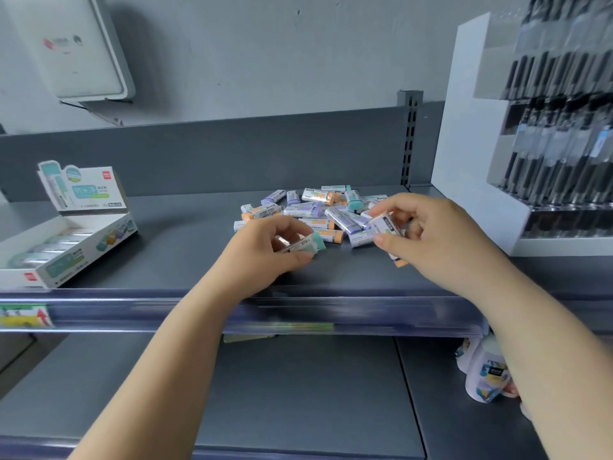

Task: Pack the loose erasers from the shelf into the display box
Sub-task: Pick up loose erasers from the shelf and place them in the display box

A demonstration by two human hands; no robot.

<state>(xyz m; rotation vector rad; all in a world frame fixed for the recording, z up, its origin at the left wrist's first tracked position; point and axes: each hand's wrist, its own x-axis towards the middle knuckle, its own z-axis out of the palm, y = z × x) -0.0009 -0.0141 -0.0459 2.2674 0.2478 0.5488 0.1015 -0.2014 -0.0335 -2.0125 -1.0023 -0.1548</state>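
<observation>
Orange, purple and teal erasers (pixel 311 210) in white barcoded sleeves; dark grey shelf (pixel 185 247).

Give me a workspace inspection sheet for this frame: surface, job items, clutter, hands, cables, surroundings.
Surface: dark grey shelf, flat, with a clear price rail along the front edge.
Job items: pile of loose erasers mid-shelf, purple, orange and green ends; box at left, open, partly filled, lid card upright.
Clutter: nothing seen on this shelf besides the job items.
Hands: left hand holds a green eraser at the pile's near edge; right hand holds a white-sleeved eraser, more tucked under its fingers.
Cables: nothing seen.
Surroundings: white pen rack at right; white wall unit upper left; bottles on the lower shelf.
</observation>
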